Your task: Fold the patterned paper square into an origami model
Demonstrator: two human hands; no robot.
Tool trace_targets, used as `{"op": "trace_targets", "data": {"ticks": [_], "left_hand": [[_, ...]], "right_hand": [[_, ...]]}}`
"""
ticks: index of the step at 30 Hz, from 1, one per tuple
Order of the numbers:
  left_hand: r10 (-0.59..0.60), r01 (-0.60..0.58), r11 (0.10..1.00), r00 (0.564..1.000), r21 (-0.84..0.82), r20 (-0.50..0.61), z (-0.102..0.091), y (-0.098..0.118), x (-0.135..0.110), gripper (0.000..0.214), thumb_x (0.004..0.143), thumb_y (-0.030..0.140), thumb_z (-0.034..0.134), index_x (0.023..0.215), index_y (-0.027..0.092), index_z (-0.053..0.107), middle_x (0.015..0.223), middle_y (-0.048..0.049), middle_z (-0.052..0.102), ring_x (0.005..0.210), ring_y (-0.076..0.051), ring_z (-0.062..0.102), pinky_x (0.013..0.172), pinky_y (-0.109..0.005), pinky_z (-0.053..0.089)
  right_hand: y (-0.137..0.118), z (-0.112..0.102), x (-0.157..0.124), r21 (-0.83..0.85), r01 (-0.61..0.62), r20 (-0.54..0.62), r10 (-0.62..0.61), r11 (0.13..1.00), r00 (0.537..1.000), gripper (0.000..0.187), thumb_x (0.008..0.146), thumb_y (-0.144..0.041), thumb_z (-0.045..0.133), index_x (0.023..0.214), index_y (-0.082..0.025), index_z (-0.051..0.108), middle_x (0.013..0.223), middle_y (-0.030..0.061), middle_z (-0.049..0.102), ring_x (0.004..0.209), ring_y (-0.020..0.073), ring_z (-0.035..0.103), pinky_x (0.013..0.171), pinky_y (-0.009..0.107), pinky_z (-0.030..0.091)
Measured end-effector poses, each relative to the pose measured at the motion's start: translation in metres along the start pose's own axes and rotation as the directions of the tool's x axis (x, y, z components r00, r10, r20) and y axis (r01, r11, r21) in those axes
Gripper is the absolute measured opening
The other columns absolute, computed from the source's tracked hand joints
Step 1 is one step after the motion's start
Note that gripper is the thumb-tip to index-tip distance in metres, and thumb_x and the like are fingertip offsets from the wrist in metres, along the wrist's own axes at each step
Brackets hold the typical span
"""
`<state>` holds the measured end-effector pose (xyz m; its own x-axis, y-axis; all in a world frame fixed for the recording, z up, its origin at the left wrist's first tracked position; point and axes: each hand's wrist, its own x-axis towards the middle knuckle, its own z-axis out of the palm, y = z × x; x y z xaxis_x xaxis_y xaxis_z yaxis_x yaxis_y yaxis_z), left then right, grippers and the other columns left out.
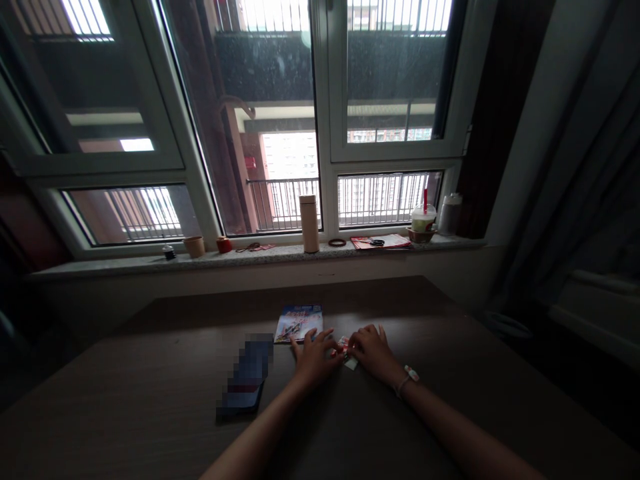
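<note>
On the dark brown table, a small red-and-white piece, paper or plastic [351, 364], lies between my hands. My left hand [315, 359] touches its left side with thumb and forefinger close together, while the other fingers are raised and spread. The curled fingers of my right hand [371, 350] are closed at its right side and cover part of it. What exactly the piece is cannot be made out. Just behind my left hand lies a blue printed packet or booklet [299, 320] with red lettering.
A dark phone-like object, blurred out [245, 380], lies left of my left forearm. Along the windowsill [260, 255] stand a beige bottle [309, 223], a paper cup [194, 247], a red spool-like item [224, 245], red papers [360, 243] with scissors [377, 242], and a drink cup [423, 219].
</note>
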<state>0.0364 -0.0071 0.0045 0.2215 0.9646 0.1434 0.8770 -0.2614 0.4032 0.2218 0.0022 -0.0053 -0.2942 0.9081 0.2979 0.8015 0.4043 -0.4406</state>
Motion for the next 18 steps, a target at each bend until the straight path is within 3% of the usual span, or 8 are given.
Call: {"op": "trace_targets", "data": {"ticks": [6,12,18], "left_hand": [[-0.004,0.003,1.000,1.000,0.021,0.005,0.000,0.000,0.000,0.018,0.083,0.048,0.064,0.091,0.034,0.071,0.145,0.0045,0.049,0.137,-0.039,0.027,0.103,-0.078,-0.003],[0.013,-0.012,1.000,1.000,0.021,-0.024,0.003,0.000,-0.001,0.015,0.083,0.047,0.065,0.091,0.036,0.071,0.144,0.0069,0.049,0.138,-0.039,0.026,0.103,-0.078,-0.004],[0.029,-0.028,0.999,0.999,0.027,-0.042,0.003,-0.001,-0.001,0.012,0.084,0.042,0.064,0.092,0.037,0.071,0.143,0.0081,0.049,0.138,-0.037,0.027,0.104,-0.077,-0.005]], "right_hand": [[0.001,-0.004,-0.006,0.015,0.041,-0.058,-0.040,0.999,0.998,0.010,0.088,-0.031,0.058,0.091,-0.026,0.066,0.098,0.0012,0.064,0.105,0.0213,0.050,0.111,0.054,0.018],[0.001,-0.011,-0.013,-0.024,0.181,-0.070,-0.182,0.983,0.981,0.009,0.085,-0.032,0.065,0.084,-0.031,0.073,0.099,0.0009,0.064,0.107,0.0213,0.052,0.115,0.055,0.008],[-0.003,-0.014,-0.014,-0.112,0.171,-0.096,-0.182,0.979,0.979,0.014,0.088,-0.033,0.061,0.084,-0.033,0.075,0.094,-0.0002,0.066,0.103,0.0209,0.052,0.114,0.057,0.007]]}}
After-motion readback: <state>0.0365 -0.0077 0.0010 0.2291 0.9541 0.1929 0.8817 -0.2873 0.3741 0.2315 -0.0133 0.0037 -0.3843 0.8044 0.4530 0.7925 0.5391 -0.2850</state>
